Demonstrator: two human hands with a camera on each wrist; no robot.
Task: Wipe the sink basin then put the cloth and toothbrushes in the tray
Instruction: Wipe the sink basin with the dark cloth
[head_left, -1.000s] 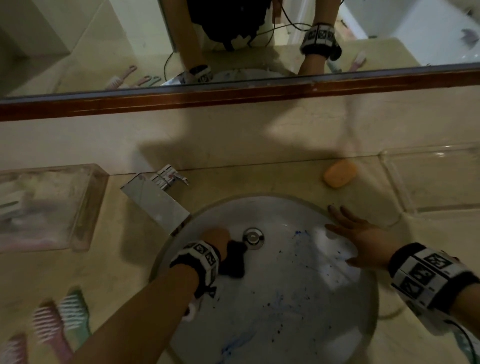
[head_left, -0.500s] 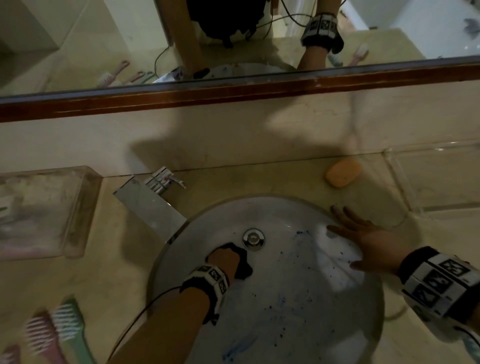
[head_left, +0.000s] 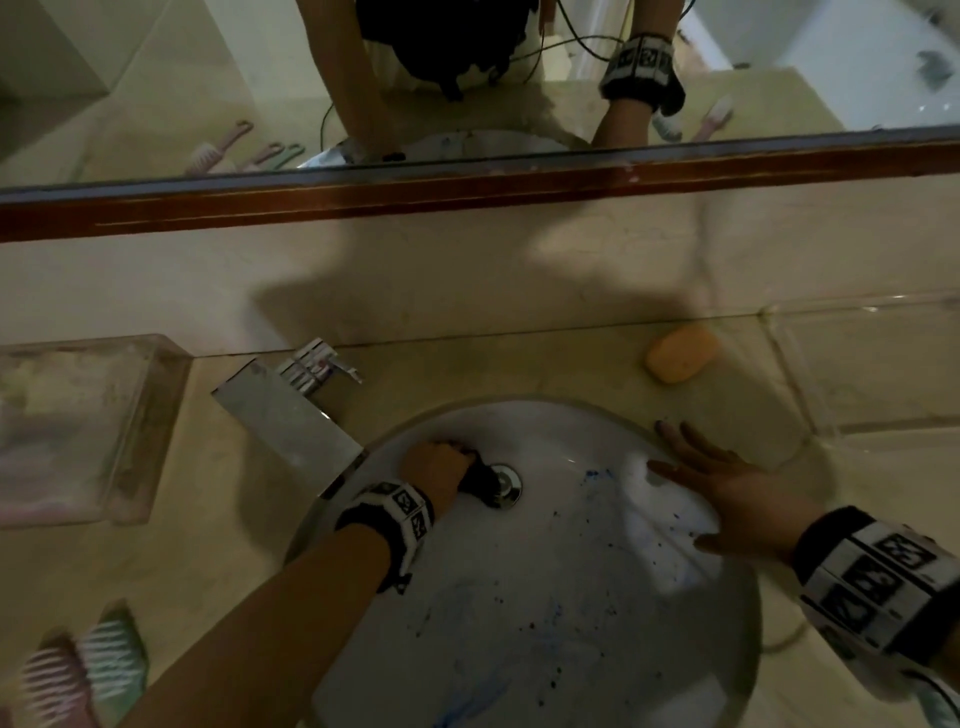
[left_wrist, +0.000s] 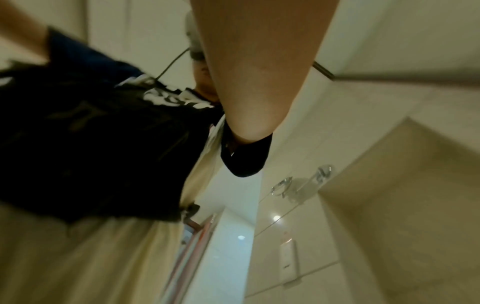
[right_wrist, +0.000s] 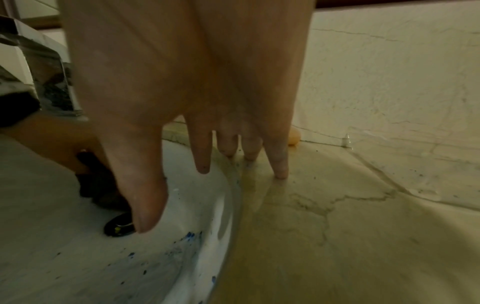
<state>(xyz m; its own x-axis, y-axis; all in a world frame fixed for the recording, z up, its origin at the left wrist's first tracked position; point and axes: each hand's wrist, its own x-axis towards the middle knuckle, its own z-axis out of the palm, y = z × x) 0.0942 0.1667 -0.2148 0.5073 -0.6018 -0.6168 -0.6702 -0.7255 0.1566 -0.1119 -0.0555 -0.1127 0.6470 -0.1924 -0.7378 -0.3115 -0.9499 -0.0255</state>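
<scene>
The left hand (head_left: 434, 467) grips the dark cloth (head_left: 480, 480) beside the drain (head_left: 506, 480), blue stains (head_left: 597, 561) lying rightward toward the flat, spread right hand (head_left: 727, 493) on the basin (head_left: 597, 649) rim.

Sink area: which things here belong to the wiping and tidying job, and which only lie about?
For the job: basin, cloth gripped by left hand, toothbrushes, tray.

Lying about: soap, tap, mirror, second tray. Right hand rests on the rim.
</scene>
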